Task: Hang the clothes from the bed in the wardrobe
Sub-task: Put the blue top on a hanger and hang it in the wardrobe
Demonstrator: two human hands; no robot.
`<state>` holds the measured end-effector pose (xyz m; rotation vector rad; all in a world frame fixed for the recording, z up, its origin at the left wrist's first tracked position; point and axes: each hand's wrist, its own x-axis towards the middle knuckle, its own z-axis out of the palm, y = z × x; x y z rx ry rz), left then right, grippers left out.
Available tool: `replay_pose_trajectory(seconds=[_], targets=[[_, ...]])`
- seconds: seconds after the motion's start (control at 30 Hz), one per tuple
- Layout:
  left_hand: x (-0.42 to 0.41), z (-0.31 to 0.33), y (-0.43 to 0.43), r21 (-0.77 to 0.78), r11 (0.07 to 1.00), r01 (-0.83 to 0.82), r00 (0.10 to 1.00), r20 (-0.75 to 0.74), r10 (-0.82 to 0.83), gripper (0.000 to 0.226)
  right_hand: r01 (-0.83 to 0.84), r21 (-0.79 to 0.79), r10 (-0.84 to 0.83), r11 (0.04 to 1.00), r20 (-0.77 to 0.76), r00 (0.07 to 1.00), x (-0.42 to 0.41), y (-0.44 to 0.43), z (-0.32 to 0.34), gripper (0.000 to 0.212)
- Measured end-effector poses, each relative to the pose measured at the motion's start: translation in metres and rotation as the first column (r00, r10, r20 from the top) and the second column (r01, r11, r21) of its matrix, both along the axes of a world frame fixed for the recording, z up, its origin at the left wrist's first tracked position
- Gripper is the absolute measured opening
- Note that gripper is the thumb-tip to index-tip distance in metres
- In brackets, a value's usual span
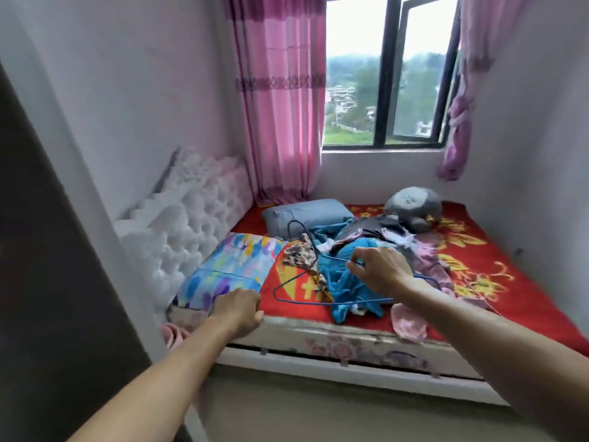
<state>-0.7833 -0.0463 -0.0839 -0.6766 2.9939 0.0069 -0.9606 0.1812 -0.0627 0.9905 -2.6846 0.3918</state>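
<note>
A heap of clothes (366, 247) lies on the bed (510, 282), which has a red flowered cover. A teal garment (344, 282) is at the front of the heap, a patterned brown one (302, 255) to its left. A blue wire hanger (299, 301) lies across the teal garment; a second blue hanger (296, 226) rests behind it. My right hand (382, 269) hovers over the teal garment, its fingertips pinching the hanger's wire. My left hand (239, 309) is closed at the bed's front edge, seemingly on a thin blue wire that runs over the colourful pillow (236, 266).
A grey pillow (306, 215) and a grey plush toy (414, 205) lie toward the window. A white tufted headboard (178, 237) stands at the left. Pink curtains (280, 106) flank the window. A dark panel (47, 282) fills the left edge. A pink slipper (172, 333) is on the floor.
</note>
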Motion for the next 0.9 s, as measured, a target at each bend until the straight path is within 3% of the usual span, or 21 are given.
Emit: replay_pose_trajectory(seconds=[0.37, 0.6, 0.9], targets=[[-0.212, -0.047, 0.106, 0.144, 0.954, 0.262, 0.958, 0.078, -0.275, 0.019, 0.371, -0.062, -0.347, 0.926, 0.243, 0.906, -0.17, 0.164, -0.047, 0.021], [-0.35, -0.085, 0.091, 0.258, 0.92, 0.296, 0.938, 0.103, -0.331, 0.021, 0.559, -0.013, -0.527, 0.829, 0.318, 0.788, -0.281, 0.181, -0.094, 0.023], [-0.525, -0.11, 0.056, 0.353, 0.883, 0.31, 0.911, 0.155, -0.382, 0.019, 0.771, -0.109, -0.653, 0.627, 0.465, 0.597, -0.428, 0.17, -0.117, 0.025]])
